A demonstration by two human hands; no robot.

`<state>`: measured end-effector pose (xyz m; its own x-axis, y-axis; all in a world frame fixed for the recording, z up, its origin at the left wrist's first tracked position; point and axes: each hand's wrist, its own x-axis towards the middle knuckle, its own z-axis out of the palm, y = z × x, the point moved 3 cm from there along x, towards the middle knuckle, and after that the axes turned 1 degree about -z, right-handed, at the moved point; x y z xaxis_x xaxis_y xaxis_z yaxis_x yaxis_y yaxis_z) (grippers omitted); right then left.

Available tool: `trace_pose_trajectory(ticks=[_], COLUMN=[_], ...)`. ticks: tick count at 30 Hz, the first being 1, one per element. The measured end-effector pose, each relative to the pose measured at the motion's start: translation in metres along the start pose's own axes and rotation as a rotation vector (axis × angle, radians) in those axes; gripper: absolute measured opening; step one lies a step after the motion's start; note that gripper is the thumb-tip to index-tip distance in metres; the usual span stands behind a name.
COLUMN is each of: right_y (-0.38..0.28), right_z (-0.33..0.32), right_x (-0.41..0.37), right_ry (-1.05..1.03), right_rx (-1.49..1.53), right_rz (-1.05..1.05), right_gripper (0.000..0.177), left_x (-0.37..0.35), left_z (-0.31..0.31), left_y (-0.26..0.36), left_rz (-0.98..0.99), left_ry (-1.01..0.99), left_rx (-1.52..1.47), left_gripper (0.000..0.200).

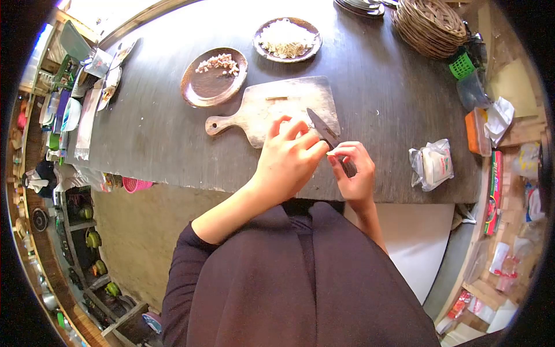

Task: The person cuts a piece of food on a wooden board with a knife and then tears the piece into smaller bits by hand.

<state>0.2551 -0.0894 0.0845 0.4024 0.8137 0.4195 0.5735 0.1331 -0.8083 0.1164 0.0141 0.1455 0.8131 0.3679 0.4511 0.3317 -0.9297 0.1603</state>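
Over the front edge of the cutting board [272, 110], both my hands come together. My left hand [291, 155] has its fingers curled, their tips meeting my right fingertips. Thumb and forefinger of my right hand [355, 170] pinch a small pale piece [330, 153], mostly hidden by the fingers. A knife [324, 127] has its dark blade over the board's right side, and its handle shows through the gap in my right hand. Near the board's middle lies a short light-brown strip [276, 98].
Behind the board stand a brown plate [202, 92] with small chopped pieces and another plate [258, 48] heaped with pale shreds. A plastic-wrapped white packet [433, 165] lies at right. Woven baskets [430, 26] sit at the back right; dishes [110, 87] line the left edge.
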Motion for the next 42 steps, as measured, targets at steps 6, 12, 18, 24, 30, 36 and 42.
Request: trace_pose_trajectory(ticks=[6, 12, 18, 24, 30, 36, 42], right_y=[-0.004, -0.009, -0.015, -0.022, -0.035, -0.043, -0.042], right_z=[0.010, 0.021, 0.026, 0.033, 0.042, 0.058, 0.072], right_x=[0.000, 0.003, 0.006, 0.005, 0.009, 0.009, 0.009], right_ry=[0.042, 0.030, 0.007, -0.038, -0.062, -0.060, -0.105], right_rx=[0.130, 0.151, 0.148, 0.148, 0.121, 0.184, 0.265], right_rz=[-0.003, -0.014, 0.018, 0.069, 0.034, 0.068, 0.071], right_gripper=[0.014, 0.014, 0.011, 0.008, 0.008, 0.008, 0.008], left_x=[-0.015, -0.032, -0.048, -0.060, -0.069, -0.075, -0.083], left_z=[0.001, 0.004, 0.003, 0.003, 0.005, -0.002, -0.010], left_y=[-0.017, -0.028, -0.032, -0.037, -0.052, -0.062, -0.068], left_rz=[-0.098, -0.248, -0.300, -0.303, -0.228, -0.227, -0.204], left_ry=[0.016, 0.025, 0.037, 0.025, 0.082, 0.133, 0.170], left_rx=[-0.165, -0.430, -0.695, -0.823, -0.758, -0.722, -0.704], left_gripper=[0.012, 0.017, 0.024, 0.025, 0.024, 0.023, 0.023])
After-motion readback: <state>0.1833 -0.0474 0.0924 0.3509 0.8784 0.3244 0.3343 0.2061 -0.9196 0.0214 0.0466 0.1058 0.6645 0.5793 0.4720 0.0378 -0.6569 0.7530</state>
